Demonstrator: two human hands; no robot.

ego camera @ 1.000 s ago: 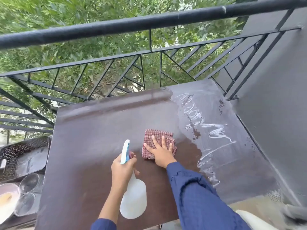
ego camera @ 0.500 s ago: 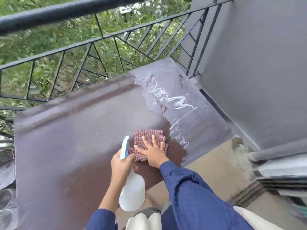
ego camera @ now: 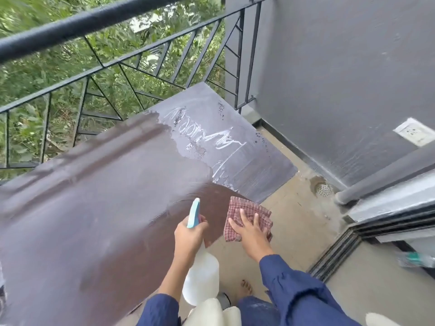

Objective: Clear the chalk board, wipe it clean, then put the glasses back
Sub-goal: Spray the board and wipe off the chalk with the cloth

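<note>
The chalk board [ego camera: 94,220] is wet, glossy brown to the left of the left hand [ego camera: 188,234] and dry, matt grey with powdery chalk marks [ego camera: 223,142] beyond the right hand [ego camera: 251,231]. Under the right hand is a checked woven cloth [ego camera: 244,208]. The spray bottle [ego camera: 202,278] in the left hand is smooth, translucent plastic.

- Loose dark-blue sleeves: left sleeve [ego camera: 160,310], right sleeve [ego camera: 303,295], cuffs ending partway up forearms.
- Bare: left hand [ego camera: 188,234], right hand [ego camera: 253,234], one foot [ego camera: 246,287].
- Cream-white garment [ego camera: 207,312] at lap.

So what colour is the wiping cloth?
The cloth is red-and-white checked; the head view shows it.
</note>
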